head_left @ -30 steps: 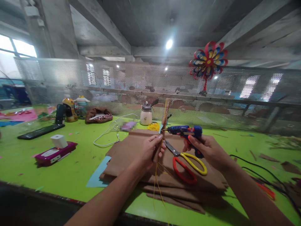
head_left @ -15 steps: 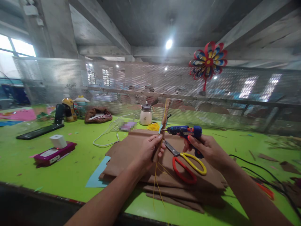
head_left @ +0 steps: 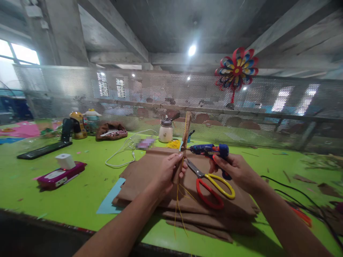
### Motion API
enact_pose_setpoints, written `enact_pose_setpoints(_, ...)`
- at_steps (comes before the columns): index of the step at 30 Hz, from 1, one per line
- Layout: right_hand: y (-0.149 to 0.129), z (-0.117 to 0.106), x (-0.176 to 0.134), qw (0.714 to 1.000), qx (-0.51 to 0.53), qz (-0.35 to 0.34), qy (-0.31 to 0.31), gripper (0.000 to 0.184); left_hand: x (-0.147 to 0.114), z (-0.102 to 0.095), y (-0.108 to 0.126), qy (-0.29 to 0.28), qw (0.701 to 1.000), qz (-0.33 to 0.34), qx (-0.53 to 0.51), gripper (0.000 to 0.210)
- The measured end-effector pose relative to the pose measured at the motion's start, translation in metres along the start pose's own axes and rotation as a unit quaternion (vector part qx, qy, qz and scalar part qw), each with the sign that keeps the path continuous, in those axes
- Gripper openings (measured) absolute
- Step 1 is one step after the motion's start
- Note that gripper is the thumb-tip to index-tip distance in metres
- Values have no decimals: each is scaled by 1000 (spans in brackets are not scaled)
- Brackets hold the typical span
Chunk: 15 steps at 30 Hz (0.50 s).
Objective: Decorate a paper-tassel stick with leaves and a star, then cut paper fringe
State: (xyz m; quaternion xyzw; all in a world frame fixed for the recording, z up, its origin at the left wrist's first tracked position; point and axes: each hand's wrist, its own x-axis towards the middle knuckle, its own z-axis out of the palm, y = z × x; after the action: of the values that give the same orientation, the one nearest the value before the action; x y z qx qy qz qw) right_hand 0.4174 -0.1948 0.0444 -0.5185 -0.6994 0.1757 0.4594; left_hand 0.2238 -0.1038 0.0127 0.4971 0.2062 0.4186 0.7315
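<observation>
Head view, bench edge: green table (head_left: 80,203) fills the foreground; dark near edge runs across lower left, under the left forearm
Back edge: perforated metal screen (head_left: 160,85) spans the far side; jar (head_left: 166,132) stands before it
Left room: green top shows between purple power strip (head_left: 60,176) and brown paper stack (head_left: 147,171); light blue sheet (head_left: 109,201) juts from under the stack's left side
Right room: black cables (head_left: 292,191) and orange-handled tool (head_left: 302,217) lie beyond the right forearm
Scissors (head_left: 201,175): on the stack, between the hands; blades toward the left fingers, red and yellow handles toward the near side
Left hand (head_left: 170,169): fingers closed around brown strip (head_left: 186,130); strip near upright, top tilted slightly right, held above the stack; yellow cord (head_left: 177,196) trails below
Right hand (head_left: 237,169): wrapped around the grip of blue glue gun (head_left: 207,150); nozzle points left, at the strip; contact unclear
</observation>
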Motion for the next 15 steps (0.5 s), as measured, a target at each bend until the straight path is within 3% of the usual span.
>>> enact_pose_setpoints(6,12,-5,5,997,5,33,69,41,0,2,3,38,999,-12,-20,14)
enact_pose_setpoints(11,62,-6,18,971,-197,23,136,37,3,2,2,40,998,-19,-36,14)
enact_pose_setpoints(15,116,-8,26,939,-326,32,104,23,2,3,2,28,998,-18,-50,16)
